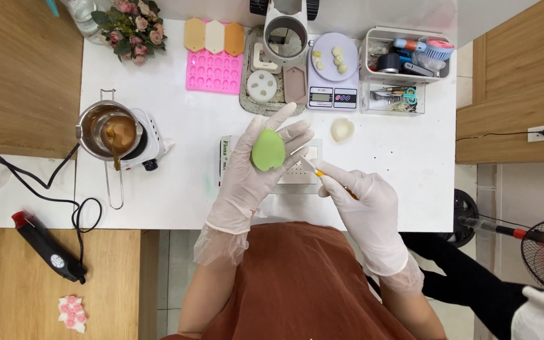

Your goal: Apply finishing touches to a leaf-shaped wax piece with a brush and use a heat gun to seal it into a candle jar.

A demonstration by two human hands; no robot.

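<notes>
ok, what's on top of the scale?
A few small pale lumps sit on the scale pan, toward its upper middle. The pan hides the body beneath; only the front panel shows.

kitchen scale [333, 75] top centre: small grey rectangular screen at front. flat white-green box [225, 157] mid-frame, under the hands.

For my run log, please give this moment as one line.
left hand: holds green rounded wax piece | right hand: holds thin yellow-handled tool, tip beside piece
</notes>
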